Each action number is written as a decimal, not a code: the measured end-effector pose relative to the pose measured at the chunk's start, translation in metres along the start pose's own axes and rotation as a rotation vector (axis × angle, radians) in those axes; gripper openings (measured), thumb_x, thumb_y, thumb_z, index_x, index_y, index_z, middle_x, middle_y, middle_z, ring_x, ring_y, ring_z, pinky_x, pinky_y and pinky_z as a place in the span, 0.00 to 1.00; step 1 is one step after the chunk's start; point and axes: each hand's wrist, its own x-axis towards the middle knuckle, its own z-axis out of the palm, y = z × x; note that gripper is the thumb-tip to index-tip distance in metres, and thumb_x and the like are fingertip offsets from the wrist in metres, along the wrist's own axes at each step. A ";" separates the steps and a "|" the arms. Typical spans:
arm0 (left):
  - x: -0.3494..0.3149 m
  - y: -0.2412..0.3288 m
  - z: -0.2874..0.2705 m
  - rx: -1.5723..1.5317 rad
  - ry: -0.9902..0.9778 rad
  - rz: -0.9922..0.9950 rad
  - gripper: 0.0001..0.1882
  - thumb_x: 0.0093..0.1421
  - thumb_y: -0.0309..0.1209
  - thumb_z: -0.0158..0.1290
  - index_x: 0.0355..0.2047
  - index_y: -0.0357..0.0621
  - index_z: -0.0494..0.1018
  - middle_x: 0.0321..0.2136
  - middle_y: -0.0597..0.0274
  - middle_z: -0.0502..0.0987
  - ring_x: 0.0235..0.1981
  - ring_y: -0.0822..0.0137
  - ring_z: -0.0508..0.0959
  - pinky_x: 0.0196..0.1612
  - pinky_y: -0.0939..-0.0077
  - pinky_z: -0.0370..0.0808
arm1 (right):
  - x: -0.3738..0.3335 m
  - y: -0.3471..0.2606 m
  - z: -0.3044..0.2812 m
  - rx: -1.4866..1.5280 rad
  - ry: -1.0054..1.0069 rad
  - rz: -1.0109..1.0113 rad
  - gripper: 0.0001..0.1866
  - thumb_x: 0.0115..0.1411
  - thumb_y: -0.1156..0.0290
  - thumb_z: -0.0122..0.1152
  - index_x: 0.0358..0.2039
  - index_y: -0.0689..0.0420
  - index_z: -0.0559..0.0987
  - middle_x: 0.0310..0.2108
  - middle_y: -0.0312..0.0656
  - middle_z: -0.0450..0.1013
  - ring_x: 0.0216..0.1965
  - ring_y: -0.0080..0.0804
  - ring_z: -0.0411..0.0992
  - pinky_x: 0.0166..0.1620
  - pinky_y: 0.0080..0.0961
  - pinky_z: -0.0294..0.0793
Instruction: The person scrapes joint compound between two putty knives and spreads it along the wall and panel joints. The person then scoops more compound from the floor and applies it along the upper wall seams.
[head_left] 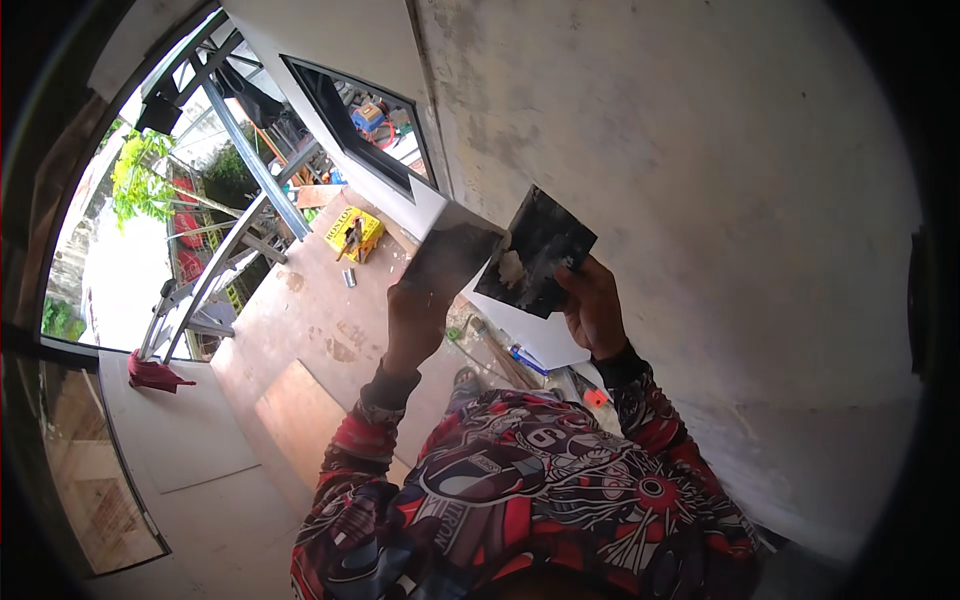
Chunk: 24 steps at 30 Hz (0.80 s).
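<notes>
My left hand is closed on the lower end of a flat grey putty blade, blurred a little along its face. In my right hand is a dark, square putty blade, pinched at its lower right corner with the thumb on its face. A pale patch of what looks like putty sticks to the left part of the dark blade. Both blades are raised in front of my chest with their inner edges close together; whether they touch I cannot tell.
A bare, stained wall rises close on my right, with a framed window opening further ahead. On the floor stand a yellow box and a small can. A board lies to the left, near a metal ladder. Tools lie by my feet.
</notes>
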 end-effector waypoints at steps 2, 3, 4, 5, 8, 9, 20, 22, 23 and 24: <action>0.006 0.011 -0.001 -0.055 -0.052 -0.006 0.17 0.55 0.17 0.54 0.45 0.38 0.77 0.28 0.51 0.77 0.27 0.54 0.77 0.32 0.70 0.74 | 0.002 0.001 -0.004 -0.020 0.000 -0.005 0.13 0.65 0.76 0.53 0.50 0.66 0.73 0.42 0.42 0.76 0.37 0.28 0.78 0.38 0.26 0.84; 0.005 0.015 0.000 -0.112 -0.071 -0.030 0.18 0.54 0.17 0.54 0.47 0.39 0.76 0.28 0.51 0.78 0.28 0.54 0.77 0.33 0.69 0.75 | 0.002 0.000 -0.004 -0.047 -0.010 0.007 0.13 0.65 0.77 0.53 0.49 0.66 0.73 0.41 0.42 0.76 0.37 0.27 0.78 0.38 0.25 0.84; 0.002 0.017 0.000 -0.169 -0.089 -0.054 0.19 0.54 0.17 0.54 0.48 0.39 0.75 0.29 0.52 0.78 0.28 0.54 0.77 0.34 0.67 0.75 | 0.003 -0.001 -0.005 -0.074 -0.019 0.020 0.13 0.65 0.77 0.53 0.49 0.67 0.73 0.41 0.41 0.76 0.37 0.27 0.78 0.37 0.24 0.83; -0.005 0.017 0.001 -0.137 -0.170 -0.084 0.21 0.54 0.17 0.54 0.49 0.40 0.73 0.31 0.53 0.78 0.31 0.53 0.77 0.36 0.64 0.76 | 0.004 -0.001 -0.005 -0.067 -0.016 0.026 0.13 0.65 0.77 0.53 0.49 0.67 0.73 0.41 0.41 0.76 0.37 0.27 0.78 0.37 0.24 0.83; -0.024 0.009 0.017 -0.019 -0.247 -0.102 0.21 0.53 0.16 0.53 0.49 0.41 0.74 0.34 0.53 0.78 0.33 0.52 0.77 0.37 0.62 0.76 | 0.007 -0.003 -0.009 -0.051 -0.044 0.018 0.13 0.65 0.77 0.53 0.49 0.66 0.73 0.41 0.41 0.76 0.37 0.26 0.78 0.37 0.24 0.83; -0.022 0.011 0.018 0.031 -0.196 -0.087 0.19 0.53 0.16 0.52 0.46 0.41 0.74 0.35 0.52 0.78 0.34 0.50 0.77 0.37 0.59 0.77 | 0.008 -0.001 -0.015 -0.062 -0.050 0.050 0.13 0.65 0.77 0.53 0.49 0.66 0.73 0.41 0.41 0.76 0.37 0.26 0.78 0.38 0.25 0.83; -0.064 -0.009 0.012 -0.377 -0.096 -0.613 0.11 0.58 0.23 0.51 0.41 0.37 0.77 0.31 0.52 0.78 0.32 0.60 0.79 0.36 0.70 0.75 | 0.014 0.011 -0.023 -0.228 0.026 -0.057 0.12 0.66 0.74 0.53 0.48 0.63 0.76 0.41 0.38 0.77 0.38 0.24 0.77 0.41 0.24 0.80; -0.064 0.014 0.028 -0.746 -0.015 -0.774 0.11 0.59 0.21 0.50 0.43 0.35 0.75 0.36 0.57 0.78 0.35 0.70 0.77 0.39 0.72 0.75 | 0.016 0.018 -0.022 -0.341 0.021 -0.135 0.11 0.67 0.71 0.53 0.46 0.62 0.77 0.37 0.35 0.77 0.35 0.23 0.76 0.40 0.22 0.77; -0.062 0.018 0.043 -0.882 0.033 -0.844 0.12 0.60 0.21 0.49 0.44 0.34 0.74 0.37 0.60 0.78 0.36 0.70 0.77 0.41 0.73 0.75 | 0.016 0.017 -0.019 -0.503 0.012 -0.181 0.11 0.67 0.70 0.54 0.45 0.62 0.77 0.33 0.37 0.77 0.32 0.23 0.75 0.38 0.23 0.75; -0.063 0.021 0.052 -1.014 0.085 -0.912 0.13 0.61 0.20 0.49 0.46 0.34 0.73 0.37 0.63 0.77 0.38 0.70 0.77 0.43 0.73 0.75 | 0.013 0.014 -0.013 -0.660 -0.002 -0.228 0.11 0.67 0.69 0.54 0.44 0.63 0.78 0.29 0.39 0.77 0.30 0.23 0.74 0.37 0.24 0.74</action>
